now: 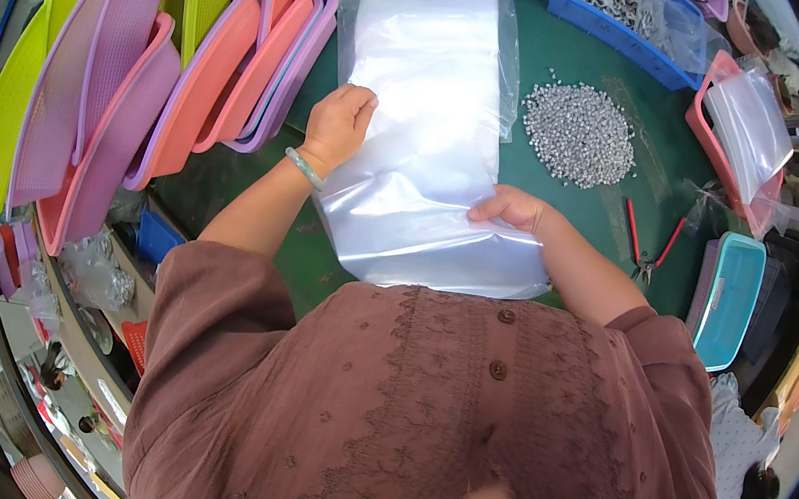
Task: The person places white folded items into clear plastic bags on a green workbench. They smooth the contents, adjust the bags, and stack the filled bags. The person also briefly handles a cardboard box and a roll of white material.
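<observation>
1. Clear plastic (433, 72) lies mid-desk (561, 54), its near edge at the shirt (463, 379).
2. Right grip (509, 209) pinches its right edge.
3. Left grip (340, 126) curls at its left edge; cannot tell whether it pinches.
4. Bare strip before metal pieces (579, 134); baskets (123, 122) crowd left.

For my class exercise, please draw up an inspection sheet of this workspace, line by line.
Surface: green tabletop.
Work things: clear plastic sheeting, laid lengthwise, creased at the near end.
Clutter: pile of small silvery pieces, red-handled pliers, blue crate.
Grip: left hand curled at the sheeting's left edge, pinch unclear; right hand at its right side, thumb on top.
Cables: nothing seen.
Surroundings: coloured baskets stacked at left, teal tray at right.
</observation>
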A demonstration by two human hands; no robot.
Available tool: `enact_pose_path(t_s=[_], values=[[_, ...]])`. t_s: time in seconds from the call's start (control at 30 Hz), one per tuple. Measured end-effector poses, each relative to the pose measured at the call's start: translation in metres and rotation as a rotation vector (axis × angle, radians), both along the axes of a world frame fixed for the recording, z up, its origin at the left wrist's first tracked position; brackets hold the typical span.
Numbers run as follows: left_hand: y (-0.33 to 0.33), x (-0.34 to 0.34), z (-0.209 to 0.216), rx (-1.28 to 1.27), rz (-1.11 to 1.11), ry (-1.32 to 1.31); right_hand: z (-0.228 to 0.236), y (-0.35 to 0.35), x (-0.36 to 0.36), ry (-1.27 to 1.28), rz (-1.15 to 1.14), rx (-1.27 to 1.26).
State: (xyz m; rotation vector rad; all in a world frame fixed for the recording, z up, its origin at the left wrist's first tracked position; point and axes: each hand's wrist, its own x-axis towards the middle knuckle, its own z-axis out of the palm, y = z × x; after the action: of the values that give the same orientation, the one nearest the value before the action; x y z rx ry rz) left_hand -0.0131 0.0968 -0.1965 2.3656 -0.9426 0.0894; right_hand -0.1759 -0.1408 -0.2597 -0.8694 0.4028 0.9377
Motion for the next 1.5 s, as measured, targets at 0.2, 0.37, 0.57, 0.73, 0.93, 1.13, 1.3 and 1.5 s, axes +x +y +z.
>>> enact_pose_path(t_s=[0.2, 0.37, 0.57, 0.73, 0.93, 1.13, 1.3, 1.5], values=[[0.006, 0.002, 0.001, 0.059, -0.036, -0.045, -0.013, -0.012, -0.01, 0.102, -0.053, -0.036], [-0.007, 0.0, 0.002, 0.01, -0.02, -0.019, -0.011, 0.015, -0.02, 0.206, -0.03, 0.098], [0.002, 0.004, 0.0, 0.141, -0.091, -0.089, 0.013, 0.002, -0.003, 0.332, -0.158, 0.239], [0.019, 0.01, -0.008, 0.271, -0.113, -0.127, 0.002, -0.037, -0.017, 0.252, -0.259, 0.134], [0.026, 0.002, -0.013, 0.367, 0.015, -0.086, 0.019, -0.033, -0.02, 0.19, -0.355, 0.096], [0.036, -0.003, -0.011, 0.401, -0.007, -0.131, 0.013, -0.028, -0.008, 0.241, -0.398, 0.243], [0.04, -0.013, -0.004, 0.29, -0.083, -0.123, 0.017, -0.001, 0.024, 0.188, -0.443, 0.063], [0.035, -0.017, -0.003, 0.188, -0.119, -0.081, -0.01, 0.027, 0.083, -0.108, -0.676, -0.294]])
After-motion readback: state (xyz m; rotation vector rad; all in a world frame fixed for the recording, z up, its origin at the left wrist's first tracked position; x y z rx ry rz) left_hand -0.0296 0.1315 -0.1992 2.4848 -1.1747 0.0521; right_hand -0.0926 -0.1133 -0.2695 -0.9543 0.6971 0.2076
